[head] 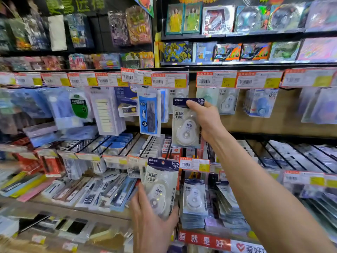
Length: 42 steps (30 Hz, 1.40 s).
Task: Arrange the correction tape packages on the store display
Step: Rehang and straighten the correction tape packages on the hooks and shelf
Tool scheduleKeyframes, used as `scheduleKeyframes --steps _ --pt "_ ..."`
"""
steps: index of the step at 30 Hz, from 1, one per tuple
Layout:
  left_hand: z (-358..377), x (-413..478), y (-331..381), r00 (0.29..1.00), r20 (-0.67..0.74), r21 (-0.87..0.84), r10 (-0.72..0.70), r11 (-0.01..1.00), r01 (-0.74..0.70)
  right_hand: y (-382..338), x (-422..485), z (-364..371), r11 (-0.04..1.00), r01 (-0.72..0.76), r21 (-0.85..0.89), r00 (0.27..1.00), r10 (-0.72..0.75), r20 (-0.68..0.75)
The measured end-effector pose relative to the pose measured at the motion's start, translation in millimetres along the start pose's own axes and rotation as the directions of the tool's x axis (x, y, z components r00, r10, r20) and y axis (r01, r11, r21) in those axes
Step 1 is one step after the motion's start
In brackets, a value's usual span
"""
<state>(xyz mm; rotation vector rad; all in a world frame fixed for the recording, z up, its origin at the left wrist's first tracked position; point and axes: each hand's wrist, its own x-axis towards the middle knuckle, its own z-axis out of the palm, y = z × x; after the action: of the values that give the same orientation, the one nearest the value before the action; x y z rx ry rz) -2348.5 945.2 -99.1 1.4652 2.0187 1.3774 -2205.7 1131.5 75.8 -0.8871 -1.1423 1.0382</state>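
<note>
Correction tape packages: two are being held, one in each hand. The upper package (184,130) is hanging upright from the right hand (207,121), which is pinching its dark header card, thumb on the front and fingers behind. This package is sitting in front of the peg row just under the price tags (169,80). A blue ruler pack (149,115) is hanging on its left and a similar pegged package (228,104) on its right. The lower package (160,187) is tilting slightly in the left hand (151,221), which is gripping its bottom end, fingers lying along the left edge and one digit curling round the bottom right corner. It is hovering in front of the lower shelf, just left of a stacked package (194,198) of the same kind. The upper package is sitting above and slightly right of the lower one, the two apart. The right arm is reaching in from the lower right.
</note>
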Motion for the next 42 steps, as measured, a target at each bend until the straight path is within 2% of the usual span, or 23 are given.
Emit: scheduleKeyframes --steps 3,8,15,24,35,39,42 --pt "3.6 5.2 -1.3 1.000 0.002 0.019 0.030 0.999 -0.030 -2.9 14.0 8.0 0.998 0.057 -0.024 0.998 -0.057 0.016" --pt "13.0 6.7 -3.0 0.997 -0.011 0.009 0.074 0.997 -0.074 -8.2 29.6 14.4 0.993 0.118 0.029 0.992 -0.119 0.049" --pt "21.7 9.8 -7.8 0.999 -0.002 -0.016 0.049 0.999 -0.049 -8.8 38.4 25.3 0.993 0.076 0.087 0.982 -0.090 0.168" --pt "30.2 9.5 -7.6 0.999 -0.020 -0.066 0.036 0.997 -0.037 -13.5 40.3 36.1 0.976 0.216 -0.021 0.955 -0.207 0.211" --pt "38.4 12.8 -10.2 0.996 -0.048 -0.057 0.074 0.995 -0.077 -16.0 48.7 40.4 0.970 0.239 -0.036 0.954 -0.228 0.192" --pt "38.4 14.1 -12.0 0.996 -0.047 -0.052 0.077 0.996 -0.079 -8.8 51.4 35.8 0.942 0.292 -0.163 0.949 -0.265 0.170" --pt "40.4 16.3 -14.4 0.996 -0.053 -0.044 0.068 0.997 -0.071 -1.9 60.8 38.5 0.914 0.306 -0.267 0.952 -0.302 0.056"
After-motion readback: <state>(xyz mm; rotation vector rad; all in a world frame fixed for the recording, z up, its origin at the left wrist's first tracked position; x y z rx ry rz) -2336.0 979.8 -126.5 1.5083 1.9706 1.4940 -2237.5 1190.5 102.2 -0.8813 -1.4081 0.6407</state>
